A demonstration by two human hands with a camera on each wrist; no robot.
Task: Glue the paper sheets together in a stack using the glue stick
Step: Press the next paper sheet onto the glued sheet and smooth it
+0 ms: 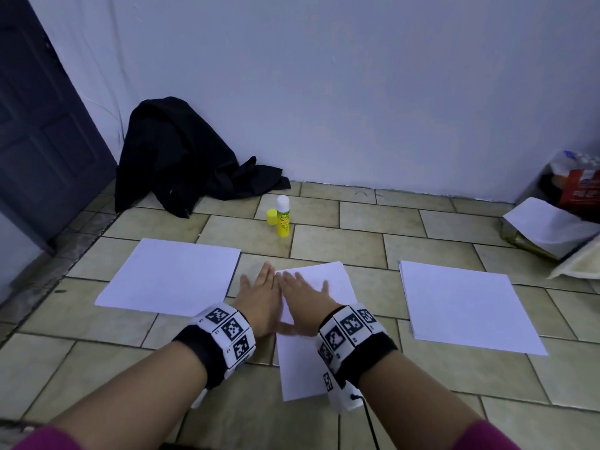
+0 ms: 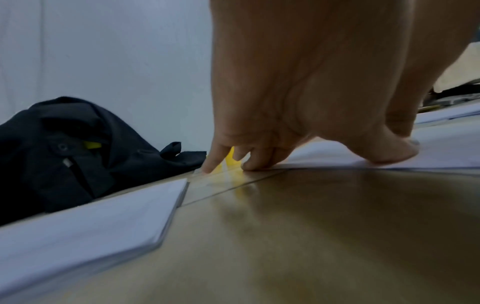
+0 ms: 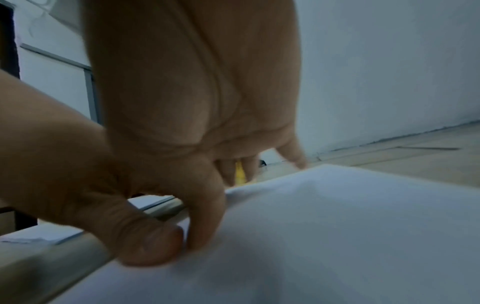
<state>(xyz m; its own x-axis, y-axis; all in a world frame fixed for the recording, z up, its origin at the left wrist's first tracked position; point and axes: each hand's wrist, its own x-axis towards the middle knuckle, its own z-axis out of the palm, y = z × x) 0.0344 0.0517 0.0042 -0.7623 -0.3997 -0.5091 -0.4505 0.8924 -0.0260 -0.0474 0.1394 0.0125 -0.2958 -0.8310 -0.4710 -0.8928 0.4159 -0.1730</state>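
Both grips flat, fingers wide: left hand [image 1: 259,302] & right hand [image 1: 303,295] press the middle paper stack [image 1: 303,365] on floor, probably to bond sheets. Glue stick [image 1: 283,216] stands uncapped just ahead.

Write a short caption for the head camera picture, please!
Both hands, left and right, press flat on the middle paper; the glue stick stands uncapped behind.

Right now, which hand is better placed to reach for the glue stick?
Left, probably: the left hand rests mostly on bare floor, while the right hand lies flat on the middle sheet. The glue stick is similarly near both.
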